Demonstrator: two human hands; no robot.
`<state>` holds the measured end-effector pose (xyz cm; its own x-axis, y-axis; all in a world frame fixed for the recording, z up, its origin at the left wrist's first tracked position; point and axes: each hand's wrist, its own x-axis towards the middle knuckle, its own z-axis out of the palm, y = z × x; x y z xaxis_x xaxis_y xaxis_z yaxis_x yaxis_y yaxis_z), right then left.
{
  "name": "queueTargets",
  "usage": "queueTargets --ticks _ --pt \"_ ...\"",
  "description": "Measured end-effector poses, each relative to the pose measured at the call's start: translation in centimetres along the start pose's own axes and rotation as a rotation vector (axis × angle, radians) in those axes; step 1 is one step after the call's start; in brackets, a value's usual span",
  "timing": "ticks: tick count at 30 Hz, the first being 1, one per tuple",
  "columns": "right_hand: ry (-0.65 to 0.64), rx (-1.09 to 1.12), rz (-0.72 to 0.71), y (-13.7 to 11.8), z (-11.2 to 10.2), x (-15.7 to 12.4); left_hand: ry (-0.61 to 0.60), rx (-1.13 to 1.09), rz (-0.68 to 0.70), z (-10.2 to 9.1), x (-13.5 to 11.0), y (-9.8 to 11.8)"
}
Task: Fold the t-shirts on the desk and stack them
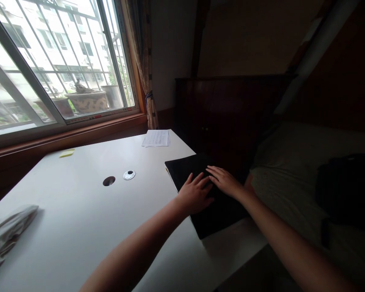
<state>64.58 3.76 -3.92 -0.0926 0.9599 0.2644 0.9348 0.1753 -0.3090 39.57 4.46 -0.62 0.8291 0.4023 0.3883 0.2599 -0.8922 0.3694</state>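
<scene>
A flat black folder-like thing (222,209) with a thin pale edge on its left side lies along the right edge of the white table; its exact kind I cannot tell. My left hand (196,194) rests palm down on its middle, fingers spread. Just beyond, my right hand (226,180) lies flat on the same black cover with its fingers stretched out to the left. The fingertips of both hands come close together. Neither hand grasps anything.
The white table (124,219) carries papers (156,138) at the far corner, a yellow note (67,153), a cable hole (109,181), a round cap (129,174) and a crumpled grey cloth (9,235). Right of it stand a dark cabinet (219,105) and a bed (286,170) with a black bag (349,190).
</scene>
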Motion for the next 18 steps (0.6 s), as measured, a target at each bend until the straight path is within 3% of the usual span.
queueTargets --ticks 4,8,18 --pt "-0.095 0.064 -0.006 0.0 0.3 -3.7 -0.093 0.002 -0.035 1.6 -3.1 1.5" --pt "-0.102 0.106 0.055 1.7 -0.1 -6.3 -0.102 0.045 -0.035 1.3 -5.3 1.6" --pt "-0.049 0.072 0.097 3.7 0.3 -6.0 -0.107 0.207 0.035 1.3 -10.0 2.4"
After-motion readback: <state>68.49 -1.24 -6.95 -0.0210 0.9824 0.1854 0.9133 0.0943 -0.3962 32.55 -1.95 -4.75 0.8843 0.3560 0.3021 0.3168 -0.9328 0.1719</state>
